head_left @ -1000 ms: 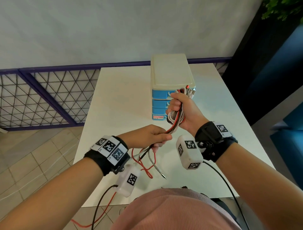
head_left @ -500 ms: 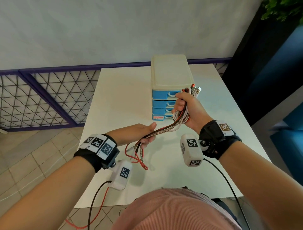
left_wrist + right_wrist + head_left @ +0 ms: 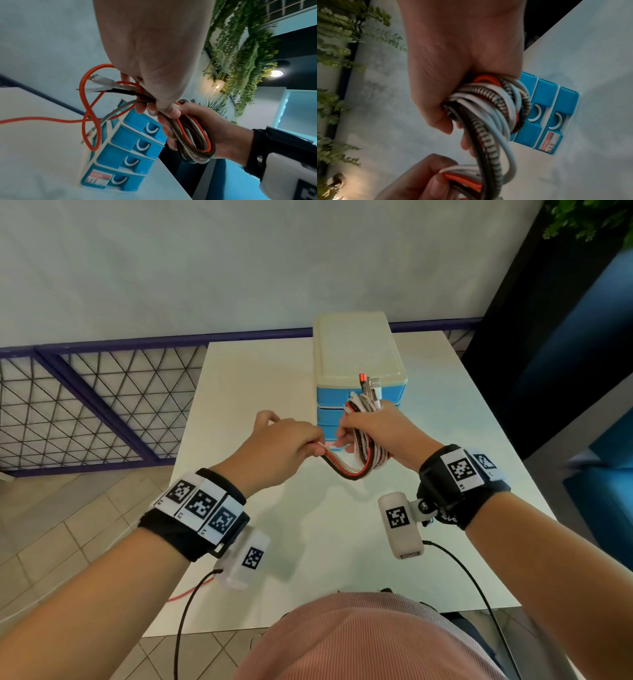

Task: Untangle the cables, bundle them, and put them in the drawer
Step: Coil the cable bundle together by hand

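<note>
1. Matte white rectangular tabletop (image 3: 260, 378): its far edge meets a pale grey wall; its left edge borders a purple metal railing with triangular mesh (image 3: 85, 405) above a beige tiled floor (image 3: 51, 542).
2. Cream-topped plastic cabinet with four blue drawers (image 3: 356, 354): it stands upright near the far edge, right of centre; every drawer front sits flush, each with a white curved handle, and the lowest bears a red-and-white label.
3. Bundle of coiled cables in orange, white, black and braided grey (image 3: 368, 440): it is held in the air in front of the drawer fronts, with the plug ends sticking up above the fist.
4. Right hand (image 3: 380, 433): fingers curled tightly round the coil.
5. Left hand (image 3: 284, 446): fingers and thumb pinch the loose cable strands just left of the coil; an orange tail loops behind it toward the tabletop.
6. Hanging green foliage (image 3: 240, 47) and a lit ceiling lamp (image 3: 276, 73) occupy the room's upper right.
</note>
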The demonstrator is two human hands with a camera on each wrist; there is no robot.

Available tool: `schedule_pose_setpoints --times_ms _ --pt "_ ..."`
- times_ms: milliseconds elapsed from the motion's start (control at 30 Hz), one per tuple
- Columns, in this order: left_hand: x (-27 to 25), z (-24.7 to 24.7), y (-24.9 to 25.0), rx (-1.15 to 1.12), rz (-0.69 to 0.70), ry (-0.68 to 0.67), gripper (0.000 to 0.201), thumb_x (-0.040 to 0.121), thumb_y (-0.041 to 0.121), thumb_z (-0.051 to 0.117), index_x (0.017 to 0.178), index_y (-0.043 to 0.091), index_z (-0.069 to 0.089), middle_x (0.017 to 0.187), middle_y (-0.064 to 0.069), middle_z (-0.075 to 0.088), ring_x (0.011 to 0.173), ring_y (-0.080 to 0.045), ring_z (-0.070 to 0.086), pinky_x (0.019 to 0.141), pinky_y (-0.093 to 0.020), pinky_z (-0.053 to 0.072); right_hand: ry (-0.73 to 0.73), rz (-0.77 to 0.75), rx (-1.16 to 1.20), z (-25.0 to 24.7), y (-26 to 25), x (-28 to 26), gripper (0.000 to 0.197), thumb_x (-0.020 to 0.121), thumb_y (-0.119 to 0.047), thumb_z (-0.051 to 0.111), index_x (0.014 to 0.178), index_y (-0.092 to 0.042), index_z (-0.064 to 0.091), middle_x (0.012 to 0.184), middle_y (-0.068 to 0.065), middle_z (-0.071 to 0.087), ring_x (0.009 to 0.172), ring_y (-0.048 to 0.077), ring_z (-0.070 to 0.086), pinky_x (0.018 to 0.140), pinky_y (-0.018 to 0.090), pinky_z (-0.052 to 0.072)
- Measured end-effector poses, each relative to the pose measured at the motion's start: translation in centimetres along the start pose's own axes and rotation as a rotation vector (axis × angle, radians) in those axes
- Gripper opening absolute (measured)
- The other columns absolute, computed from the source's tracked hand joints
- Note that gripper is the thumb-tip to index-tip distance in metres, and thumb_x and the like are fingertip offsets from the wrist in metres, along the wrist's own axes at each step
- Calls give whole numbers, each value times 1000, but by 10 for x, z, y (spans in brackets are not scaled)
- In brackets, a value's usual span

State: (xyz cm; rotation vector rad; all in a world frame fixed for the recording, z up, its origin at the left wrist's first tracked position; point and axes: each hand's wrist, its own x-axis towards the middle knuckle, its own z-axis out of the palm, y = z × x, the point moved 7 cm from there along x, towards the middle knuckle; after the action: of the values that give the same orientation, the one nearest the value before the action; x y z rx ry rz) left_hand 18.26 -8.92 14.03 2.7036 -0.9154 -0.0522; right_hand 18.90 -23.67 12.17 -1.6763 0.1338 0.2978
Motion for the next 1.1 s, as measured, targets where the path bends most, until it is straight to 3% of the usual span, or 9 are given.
schedule_pose_setpoints --times_ms 133,233,400,500,633,733,833,933,1100 --pt "2 -4 9 14 76 6 17 98 34 43 87 32 56 70 26 49 75 1 45 93 -33 18 -119 54 -79 13 8 -1 14 83 -20 68 92 -9 66 85 12 73 83 26 70 84 39 55" --pt "1 -6 12 -56 92 19 21 98 28 44 79 33 53 69 25 51 72 14 47 94 -32 20 -344 135 170 31 13 -11 18 95 -16 55 103 -1 62 93 21 72 92 35 70 85 41 57" --pt "1 -5 18 -153 96 -3 27 96 27 50 72 40 47 60 22 52 64 1 48 95 -29 24 -474 259 328 45 18 -23 28 94 -22 52 112 -3 60 98 17 69 91 29 71 83 39 58" --pt "0 -3 19 -192 93 -30 21 94 29 53 78 40 51 59 15 58 62 -7 54 91 -24 30 -479 272 343 46 21 -23 34 89 -23 56 120 -6 58 104 18 68 95 31 70 84 40 57" --pt "-1 -3 17 -306 51 -91 10 87 26 65 80 20 69 57 10 61 56 -1 56 64 -7 36 -502 272 279 46 22 -25 28 94 -16 57 118 -2 55 95 17 70 83 25 71 78 37 59" --pt "-1 3 12 -473 -66 -219 16 78 34 74 71 20 71 65 5 70 61 2 57 63 -13 42 -522 257 106 45 19 -30 9 95 -9 54 99 -1 58 77 10 71 64 14 64 63 28 57" --pt "0 5 11 -562 -113 -361 17 72 37 79 84 27 73 78 11 73 71 0 64 71 -19 50 -455 221 -46 37 17 -26 8 92 -9 59 96 -2 61 71 10 68 59 15 63 57 27 55" --pt "-3 4 8 -565 -158 -521 28 79 29 75 103 23 64 62 12 66 51 -3 58 46 -15 43 -432 192 -141 33 16 -25 6 89 -9 62 89 -3 64 67 7 65 56 15 62 56 26 54" --pt "-16 -6 -33 -900 -375 -479 25 94 34 52 96 10 53 71 -4 58 46 -11 45 47 -19 42 -344 193 11 10 19 -18 20 86 -7 63 104 -5 57 71 8 60 58 16 58 59 30 53"
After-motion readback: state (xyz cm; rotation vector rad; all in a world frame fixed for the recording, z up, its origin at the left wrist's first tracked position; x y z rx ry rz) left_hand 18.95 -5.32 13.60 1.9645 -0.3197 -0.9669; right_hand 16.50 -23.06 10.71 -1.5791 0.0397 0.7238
